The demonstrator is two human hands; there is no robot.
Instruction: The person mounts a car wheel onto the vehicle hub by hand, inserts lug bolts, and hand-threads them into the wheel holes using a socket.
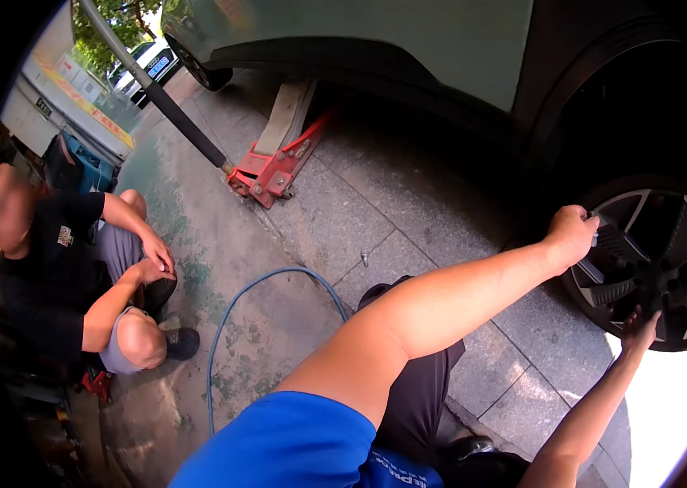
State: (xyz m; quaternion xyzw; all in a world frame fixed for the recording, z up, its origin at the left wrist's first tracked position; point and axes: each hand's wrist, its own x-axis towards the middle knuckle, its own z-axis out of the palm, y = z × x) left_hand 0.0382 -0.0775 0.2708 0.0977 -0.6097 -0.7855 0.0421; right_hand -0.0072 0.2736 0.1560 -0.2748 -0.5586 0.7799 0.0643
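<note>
At the upper left rim of a car wheel (660,268), my left hand (573,234) is closed round a small metallic piece that shows only partly at the fingers. Lower down, my right hand (641,327) reaches to the wheel's lower spokes near the hub, its fingers raised and apart against the dark rim. The wheel stands under the dark arch of a grey-green car (408,32).
A red floor jack (274,169) with a long handle (185,122) reaches under the car. A blue hose (226,313) curves over the ground. Another person (59,268) squats at the left. A small metal piece (365,259) lies on the paving.
</note>
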